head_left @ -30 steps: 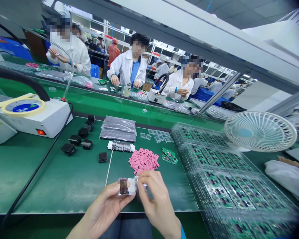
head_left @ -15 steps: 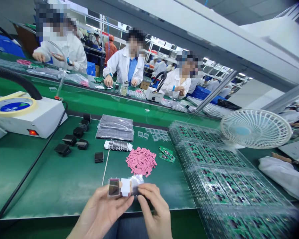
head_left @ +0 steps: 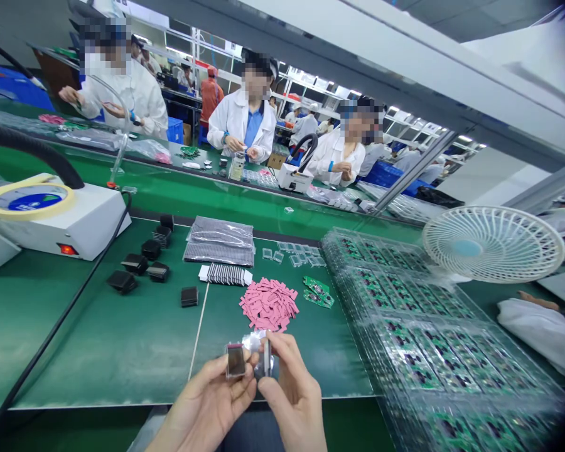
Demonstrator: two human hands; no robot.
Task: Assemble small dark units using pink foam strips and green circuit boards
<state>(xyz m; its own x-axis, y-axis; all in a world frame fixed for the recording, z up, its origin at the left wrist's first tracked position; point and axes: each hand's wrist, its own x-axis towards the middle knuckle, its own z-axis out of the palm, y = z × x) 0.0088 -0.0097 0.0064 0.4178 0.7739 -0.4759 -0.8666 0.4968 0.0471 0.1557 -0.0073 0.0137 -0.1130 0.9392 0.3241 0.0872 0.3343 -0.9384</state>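
Near the table's front edge, my left hand (head_left: 211, 402) grips a small clear frame with a dark panel (head_left: 236, 360) between thumb and fingers. Just to its right, my right hand (head_left: 294, 389) pinches a thin flat piece (head_left: 267, 358), seen edge-on and upright. Behind the fingers lies a crinkled silvery film (head_left: 254, 341), partly hidden. A pile of pink strips (head_left: 269, 304) lies just beyond my hands. Farther back are a row of white-and-black pieces (head_left: 226, 275) and a stack of striped sheets in plastic (head_left: 220, 241).
Black blocks (head_left: 134, 263) stand left on the green table (head_left: 160, 351), near a white box (head_left: 61, 220) with tape. Clear trays of circuit boards (head_left: 419, 326) and a white fan (head_left: 494, 245) are at right. Several people in white coats work across the bench.
The white piece between my hands is no longer seen face-on; my right hand now holds a thin piece edge-on. My left hand and the framed panel have shifted right.
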